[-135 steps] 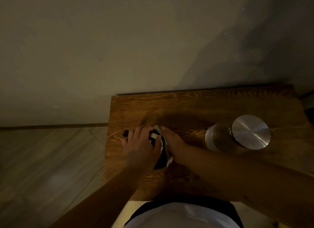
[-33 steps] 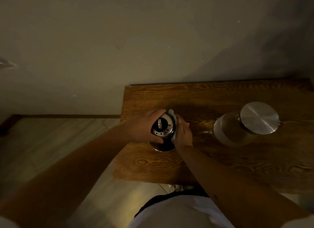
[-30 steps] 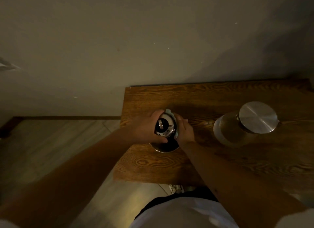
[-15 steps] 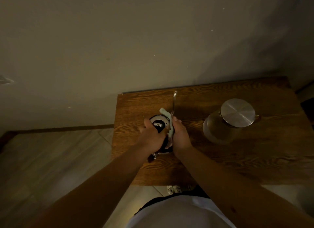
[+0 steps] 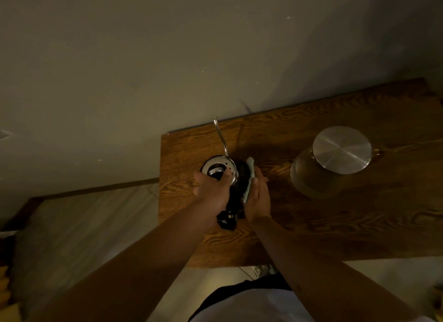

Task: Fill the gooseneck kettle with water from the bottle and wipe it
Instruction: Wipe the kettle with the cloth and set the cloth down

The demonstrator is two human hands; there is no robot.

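Observation:
The dark gooseneck kettle [image 5: 241, 178] with a shiny lid stands near the left end of the wooden table [image 5: 335, 216]. Its thin spout [image 5: 220, 134] points toward the far wall. My left hand [image 5: 212, 190] grips the kettle's top and left side. My right hand [image 5: 257, 196] presses a pale cloth [image 5: 249, 175] flat against the kettle's right side. The kettle's black handle [image 5: 226, 220] pokes out toward me between my wrists. A glass bottle with a round metal lid [image 5: 341, 151] stands to the right, apart from the kettle.
A plain wall runs behind the table's far edge. Wooden floor [image 5: 79, 225] lies to the left of the table. My white shirt [image 5: 251, 307] fills the bottom of the view.
The kettle has turned so its spout now points at the far wall. My right hand with the cloth has slid along the kettle's right side. The view has shifted.

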